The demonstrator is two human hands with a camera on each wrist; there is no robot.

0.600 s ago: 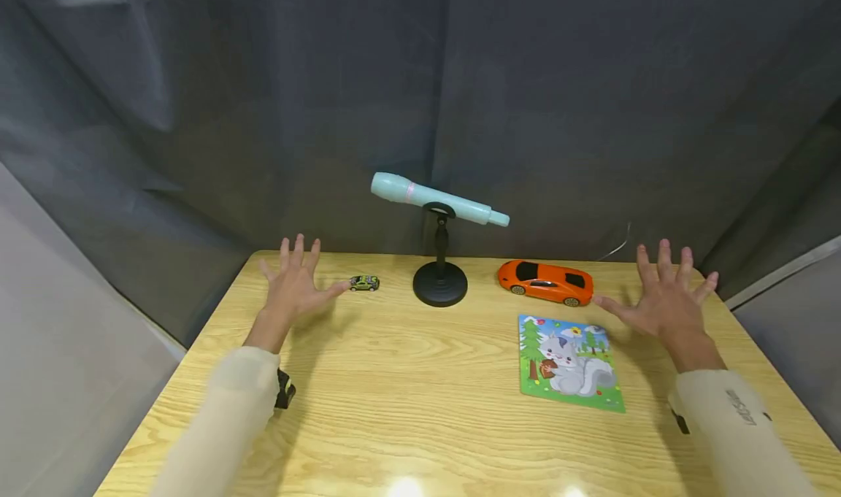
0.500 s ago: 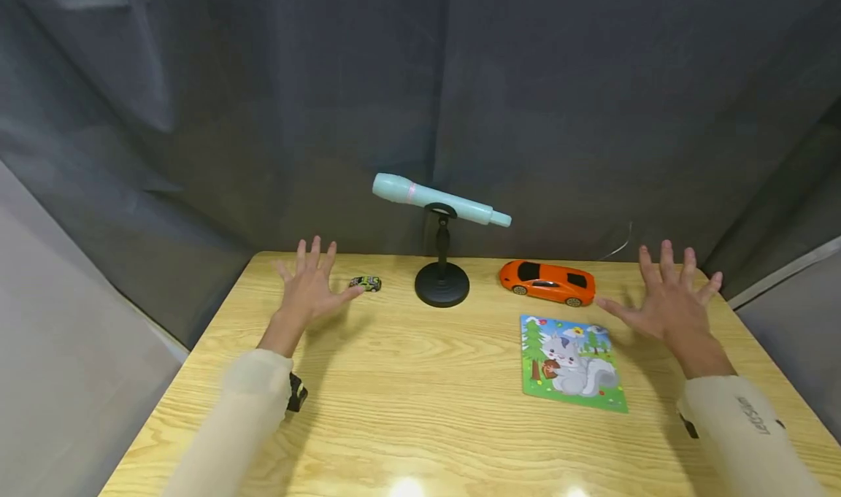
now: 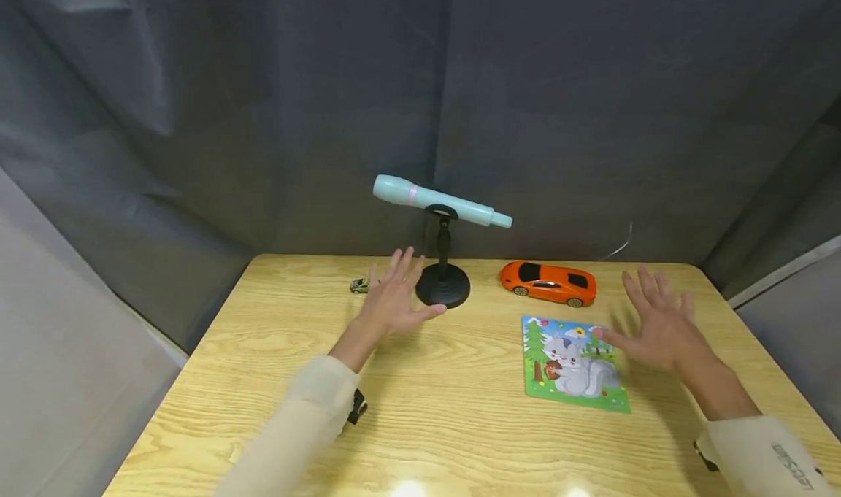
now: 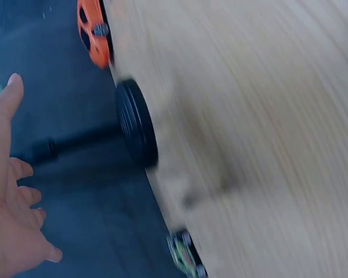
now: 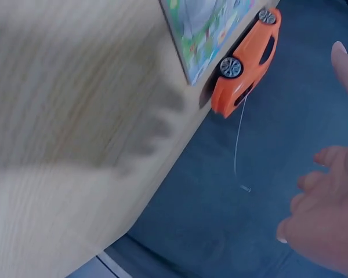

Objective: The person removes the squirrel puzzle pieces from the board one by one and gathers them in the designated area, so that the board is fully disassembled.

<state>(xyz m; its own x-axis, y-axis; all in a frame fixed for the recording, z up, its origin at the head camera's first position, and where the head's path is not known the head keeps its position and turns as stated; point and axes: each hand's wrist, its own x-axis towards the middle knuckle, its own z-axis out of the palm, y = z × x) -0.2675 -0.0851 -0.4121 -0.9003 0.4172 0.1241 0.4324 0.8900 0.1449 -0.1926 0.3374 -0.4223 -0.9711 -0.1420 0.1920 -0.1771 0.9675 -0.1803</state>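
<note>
With its fingers spread, my left hand (image 3: 390, 300) hovers above the table just left of the round black base of a microphone stand (image 3: 443, 285). It holds nothing and partly hides a small green toy car (image 3: 358, 285). A light-blue toy microphone (image 3: 447, 202) lies tilted in the stand's cradle. My right hand (image 3: 660, 329), fingers spread and grasping nothing, is over the table at the right. Its thumb overlaps the corner of a squirrel picture puzzle (image 3: 571, 380) in the head view. Behind the puzzle sits an orange toy car (image 3: 548, 284), also seen in the right wrist view.
All these things rest on a light wooden table (image 3: 447, 424). A dark grey curtain (image 3: 315, 117) hangs right behind its back edge. From the curtain, near the orange car, a thin pale string (image 3: 619, 249) sticks out. Pale panels (image 3: 72, 351) flank the table.
My left hand has moved right, from beside the small green car to the front of the microphone stand. My right hand has come slightly nearer to me. The objects have stayed put.
</note>
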